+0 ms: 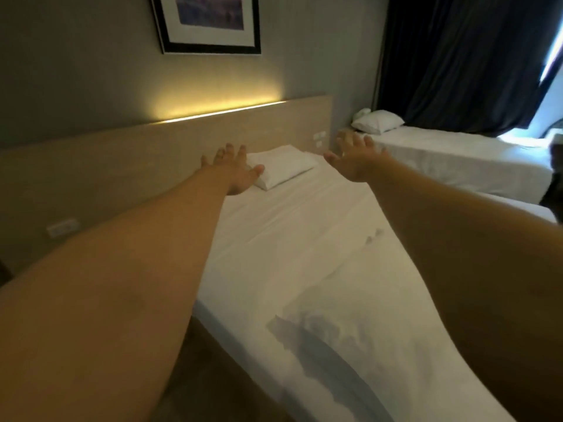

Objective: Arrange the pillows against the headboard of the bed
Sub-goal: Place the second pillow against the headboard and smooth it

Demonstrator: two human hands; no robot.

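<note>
A white pillow [281,166] lies flat at the head of the near bed [304,245], close to the wooden headboard [152,153]. Both my arms stretch forward over the bed. My left hand [234,169] is open with fingers spread, just left of the pillow and partly overlapping its left edge. My right hand [355,158] is open too, fingers apart, to the right of the pillow and clear of it. Neither hand holds anything. A second white pillow [377,120] rests at the head of the far bed [457,159].
A framed picture [210,22] hangs above the headboard, which has a lit strip along its top. Dark curtains [457,56] cover the window at the right. Wall sockets [62,228] sit low on the headboard panel. A rumpled white cover [350,345] lies on the near bed.
</note>
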